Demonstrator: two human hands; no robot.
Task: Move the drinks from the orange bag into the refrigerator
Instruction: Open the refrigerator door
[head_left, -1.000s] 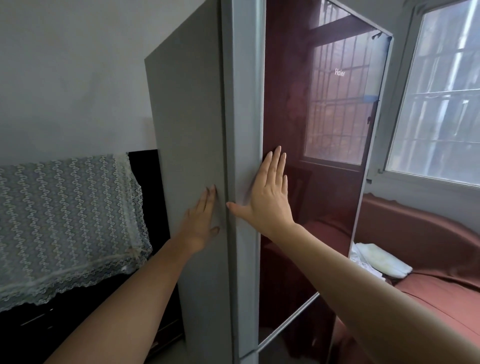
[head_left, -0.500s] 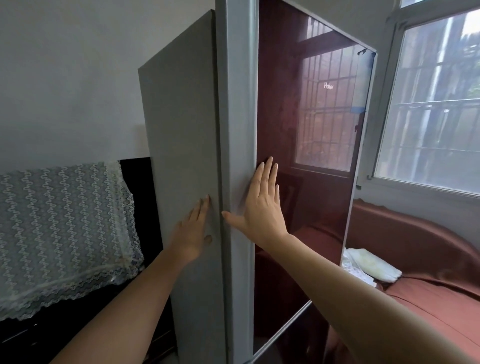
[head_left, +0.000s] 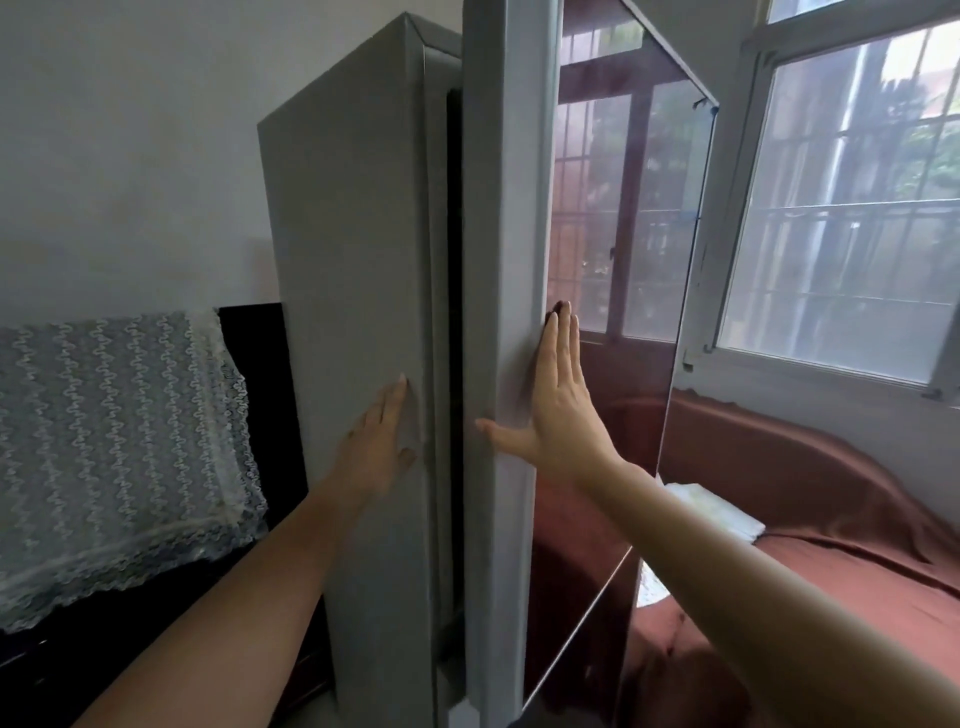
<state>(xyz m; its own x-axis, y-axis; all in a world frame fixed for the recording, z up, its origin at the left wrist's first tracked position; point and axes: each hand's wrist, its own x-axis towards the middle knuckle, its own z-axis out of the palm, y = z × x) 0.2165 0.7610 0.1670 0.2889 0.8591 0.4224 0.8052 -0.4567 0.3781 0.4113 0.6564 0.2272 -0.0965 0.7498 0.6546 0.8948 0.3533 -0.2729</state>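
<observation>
Here, left hand (head_left: 376, 447) lies flat on the grey metal side of the tall refrigerator (head_left: 353, 312), fingers together, gripping nothing. Right hand (head_left: 558, 410) presses the glossy dark-red glass door (head_left: 613, 260) at its grey edge — fingers straight, thumb spread. Door slightly ajar — dark gap showing. Drinks and orange bag out of view.

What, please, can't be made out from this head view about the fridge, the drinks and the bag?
- Fridge inside: only a dark gap shows; the door edge blocks it.
- Drinks and orange bag: outside the frame.
- Fridge bottom: cut off by the lower edge.
- Left hand palm: flat against the fridge side, hidden.
- Right hand palm: pressed to the door front, hidden.
</observation>
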